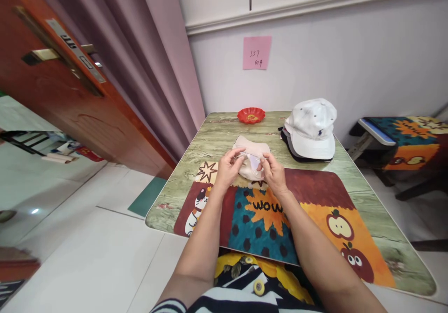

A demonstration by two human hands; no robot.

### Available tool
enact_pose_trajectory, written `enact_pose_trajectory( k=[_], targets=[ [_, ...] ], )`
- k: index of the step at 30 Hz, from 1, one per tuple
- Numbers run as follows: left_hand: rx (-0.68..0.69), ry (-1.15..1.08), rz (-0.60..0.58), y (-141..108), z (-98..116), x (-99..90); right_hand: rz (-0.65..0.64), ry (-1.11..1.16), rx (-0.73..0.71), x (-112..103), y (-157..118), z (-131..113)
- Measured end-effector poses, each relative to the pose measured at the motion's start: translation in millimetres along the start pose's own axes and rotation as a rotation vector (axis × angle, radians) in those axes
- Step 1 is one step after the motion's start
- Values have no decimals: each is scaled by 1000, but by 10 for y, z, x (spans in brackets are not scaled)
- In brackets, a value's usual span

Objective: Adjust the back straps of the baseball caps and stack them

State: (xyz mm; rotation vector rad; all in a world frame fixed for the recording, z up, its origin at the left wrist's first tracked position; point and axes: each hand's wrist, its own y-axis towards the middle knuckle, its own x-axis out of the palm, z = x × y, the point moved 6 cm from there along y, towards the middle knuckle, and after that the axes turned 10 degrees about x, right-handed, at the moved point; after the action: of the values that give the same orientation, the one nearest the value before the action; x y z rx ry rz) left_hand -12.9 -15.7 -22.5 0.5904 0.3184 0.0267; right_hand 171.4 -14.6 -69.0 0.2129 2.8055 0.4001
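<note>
A beige cap (251, 145) lies on the table with its brim pointing away from me and its inside facing up. My left hand (230, 163) pinches the cap's left edge between thumb and fingers. Opposite it, my right hand (273, 169) has its fingers closed on the right edge. A pale lining shows between the two hands. Part of the crown is hidden behind the fingers. Just right of my right hand stands a stack of caps, a white cap (313, 126) on top and darker ones below.
Under my forearms lies a colourful mat (315, 187) on the wood-patterned table (171, 191). A red scalloped dish (251, 115) sits at the back edge. On the wall hangs a pink note (256, 53). To the left are a curtain (164, 46) and a wooden door (87, 103).
</note>
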Motion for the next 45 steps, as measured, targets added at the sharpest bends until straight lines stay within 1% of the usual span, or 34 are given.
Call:
enact_pose_trajectory(
  k=[4,7,10,13,18,22,24,26,30,35,40,43,45],
  targets=[
    [78,65,-26,-21,52,9,-46,208,80,-59,43,-51],
    [138,127,-49,-43,90,20,-84,391,173,-81,66,-65],
    [169,255,-62,-72,131,44,-113,543,245,-107,85,-71],
    [188,416,-56,-99,172,68,-109,612,253,-149,98,-97],
    [223,583,8,-129,171,80,-78,581,227,-171,95,-122],
    [276,720,-1,-154,165,107,-41,523,230,-160,82,-86],
    [296,767,-4,-170,175,111,-50,541,217,-146,78,-80],
    [289,785,8,-183,182,101,-72,558,200,-126,76,-85],
    [284,748,56,-175,219,75,-79,528,182,-100,75,-96],
    [309,582,89,-99,251,82,-75,395,138,-107,79,-89],
    [309,493,34,-37,229,119,-173,322,139,-89,95,-55],
    [297,511,-18,-32,245,129,-161,337,163,-87,96,-56],
    [318,555,-41,-39,287,130,-136,362,176,-89,92,-68]
  ],
)
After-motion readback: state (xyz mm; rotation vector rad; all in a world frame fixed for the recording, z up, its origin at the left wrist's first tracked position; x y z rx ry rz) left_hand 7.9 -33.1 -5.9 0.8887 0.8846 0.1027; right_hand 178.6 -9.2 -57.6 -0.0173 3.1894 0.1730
